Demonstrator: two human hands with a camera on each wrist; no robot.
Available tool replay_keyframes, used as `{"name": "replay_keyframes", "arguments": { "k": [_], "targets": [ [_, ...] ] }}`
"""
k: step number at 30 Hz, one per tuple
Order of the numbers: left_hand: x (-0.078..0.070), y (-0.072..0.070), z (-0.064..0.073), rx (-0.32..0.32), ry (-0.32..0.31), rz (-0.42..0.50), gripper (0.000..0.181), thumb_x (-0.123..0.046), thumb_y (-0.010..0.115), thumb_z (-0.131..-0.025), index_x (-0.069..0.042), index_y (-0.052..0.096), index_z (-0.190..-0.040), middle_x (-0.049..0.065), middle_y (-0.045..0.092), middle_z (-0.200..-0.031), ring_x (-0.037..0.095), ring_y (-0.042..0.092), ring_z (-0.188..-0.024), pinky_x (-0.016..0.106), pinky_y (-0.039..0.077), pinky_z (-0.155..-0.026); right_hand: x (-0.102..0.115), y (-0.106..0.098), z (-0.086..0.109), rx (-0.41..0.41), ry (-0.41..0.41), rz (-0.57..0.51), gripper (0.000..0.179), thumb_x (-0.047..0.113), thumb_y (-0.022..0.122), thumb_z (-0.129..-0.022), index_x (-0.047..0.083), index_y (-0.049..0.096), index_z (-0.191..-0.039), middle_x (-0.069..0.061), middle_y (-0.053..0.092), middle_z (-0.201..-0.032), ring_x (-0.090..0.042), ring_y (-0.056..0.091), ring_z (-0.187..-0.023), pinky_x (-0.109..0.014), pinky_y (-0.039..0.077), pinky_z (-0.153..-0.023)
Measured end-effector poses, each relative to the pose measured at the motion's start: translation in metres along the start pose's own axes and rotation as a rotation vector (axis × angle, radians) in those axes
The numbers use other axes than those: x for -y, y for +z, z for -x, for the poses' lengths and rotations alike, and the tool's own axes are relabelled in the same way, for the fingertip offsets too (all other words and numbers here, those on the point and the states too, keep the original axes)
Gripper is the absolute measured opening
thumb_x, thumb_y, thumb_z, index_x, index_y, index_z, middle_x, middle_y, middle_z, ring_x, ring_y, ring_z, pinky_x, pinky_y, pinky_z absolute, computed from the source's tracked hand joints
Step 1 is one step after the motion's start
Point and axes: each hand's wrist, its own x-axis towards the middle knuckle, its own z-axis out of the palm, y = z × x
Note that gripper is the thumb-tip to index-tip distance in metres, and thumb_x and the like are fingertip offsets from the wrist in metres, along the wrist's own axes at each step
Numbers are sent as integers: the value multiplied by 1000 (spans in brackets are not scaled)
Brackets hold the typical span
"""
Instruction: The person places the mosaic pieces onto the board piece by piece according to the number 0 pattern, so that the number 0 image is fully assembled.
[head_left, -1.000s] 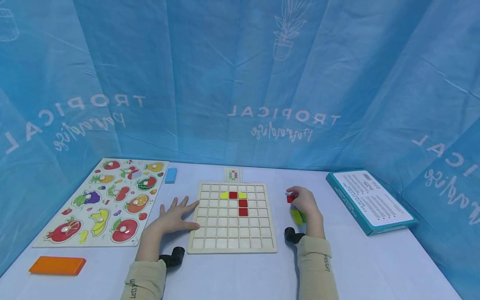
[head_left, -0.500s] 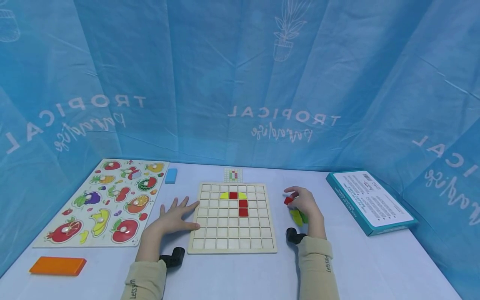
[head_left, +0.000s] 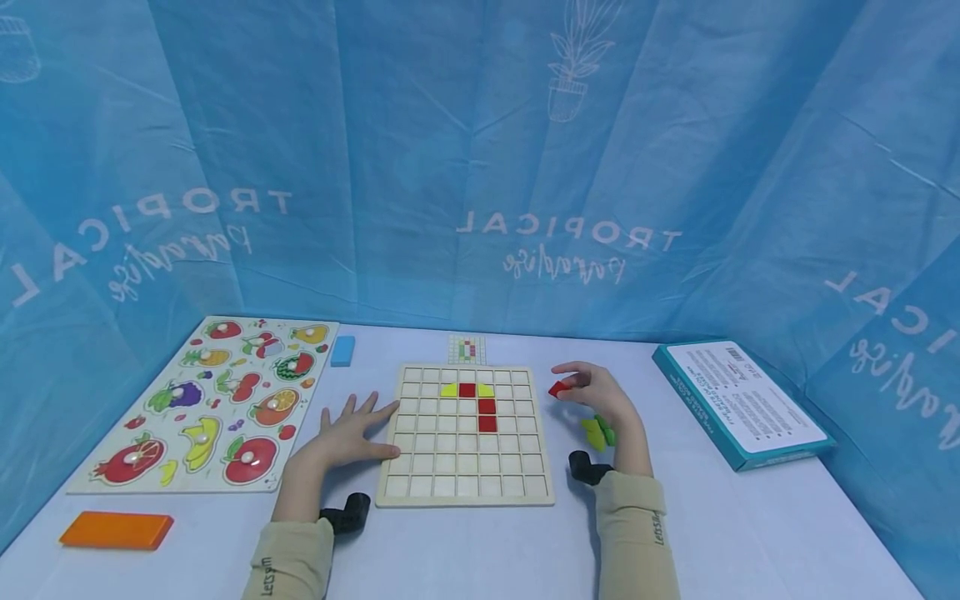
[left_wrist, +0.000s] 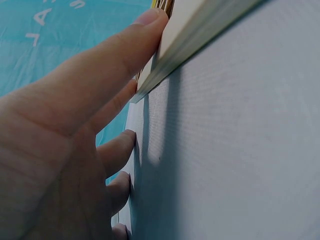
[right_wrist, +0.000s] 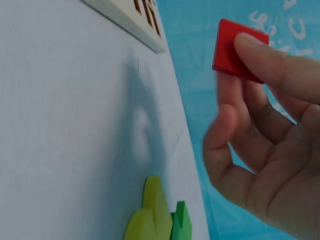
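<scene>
Between thumb and fingers my right hand (head_left: 603,396) pinches a red square tile (right_wrist: 239,50), held above the table to the right of the wooden grid board (head_left: 435,467). Spread fingers of my left hand (head_left: 348,437) lie at the board's left edge, with the thumb and a finger touching its rim. In the board's upper part sit several red tiles (head_left: 487,423) and two yellow rounded pieces (head_left: 448,390). Under my right wrist lie yellow pieces (right_wrist: 156,205) and a green piece (right_wrist: 181,222). A small pattern card (head_left: 467,350) lies just behind the board.
A fruit puzzle board (head_left: 217,400) lies at the left, with an orange block (head_left: 116,531) in front of it and a blue block (head_left: 342,351) beside its far corner. At the right is a teal box (head_left: 738,404). A blue curtain (head_left: 405,167) hangs behind the table.
My right hand has lifted the red tile and moved left toward the board, away from the yellow and green pieces. My left hand has stayed in place.
</scene>
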Motion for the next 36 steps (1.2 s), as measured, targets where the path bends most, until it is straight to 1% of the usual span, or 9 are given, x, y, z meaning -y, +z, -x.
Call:
{"name": "replay_keyframes", "arguments": {
  "k": [3, 8, 14, 19, 22, 27, 30, 36],
  "targets": [
    [0, 0, 0, 3, -7, 6, 86, -48, 71, -74, -9, 36, -142, 27, 17, -149, 52, -2, -134, 71, -8, -99, 5, 3, 1, 24, -28, 3, 42, 7, 69, -81, 7, 58, -122, -12, 58, -103, -25, 54, -91, -38, 49, -83],
    [-2, 1, -1, 13, -13, 18, 86, -48, 71, -74, -10, 35, -143, 27, 16, -149, 51, -3, -135, 70, -10, -100, 15, 10, 2, 25, -48, -1, 41, 9, 70, -80, 8, 60, -120, -12, 59, -104, -24, 55, -93, -39, 49, -84],
    [-3, 3, 1, 14, -4, 21, 85, -47, 71, -74, -10, 36, -143, 27, 16, -149, 51, -3, -135, 70, -10, -100, 26, 25, 6, 100, -108, -36, 39, 7, 70, -79, 4, 61, -117, -10, 60, -97, -22, 56, -87, -41, 50, -81],
    [-3, 3, 2, 12, -5, 19, 85, -47, 71, -74, -10, 36, -142, 26, 16, -149, 51, -3, -135, 70, -10, -100, 31, 36, 7, 173, -132, -75, 35, 8, 72, -79, 2, 62, -111, -10, 59, -91, -20, 58, -79, -40, 53, -79],
    [-2, 2, 2, 11, -6, 19, 85, -47, 71, -74, -10, 36, -142, 27, 16, -149, 51, -3, -135, 70, -9, -100, 31, 43, 9, 205, -128, -91, 30, 8, 73, -78, 2, 63, -106, -10, 58, -88, -19, 59, -76, -37, 55, -77],
    [-1, 2, 2, 9, -9, 18, 85, -46, 71, -74, -10, 36, -142, 27, 17, -149, 51, -2, -135, 70, -9, -100, 32, 52, 12, 227, -118, -112, 27, 9, 73, -78, 2, 62, -102, -10, 58, -85, -18, 59, -73, -36, 55, -73],
    [-2, 1, 3, 9, -12, 19, 85, -46, 71, -74, -10, 36, -142, 27, 16, -149, 51, -3, -135, 70, -9, -100, 32, 56, 12, 245, -117, -98, 26, 9, 74, -78, 2, 62, -100, -9, 58, -84, -18, 60, -72, -35, 56, -72],
    [-1, 0, 1, 3, -15, 8, 85, -47, 71, -74, -10, 36, -142, 27, 17, -149, 52, -2, -134, 71, -8, -99, 35, 62, 14, 278, -103, -35, 18, 8, 73, -78, 2, 67, -94, -5, 58, -78, -16, 57, -69, -31, 52, -65]
  ]
}}
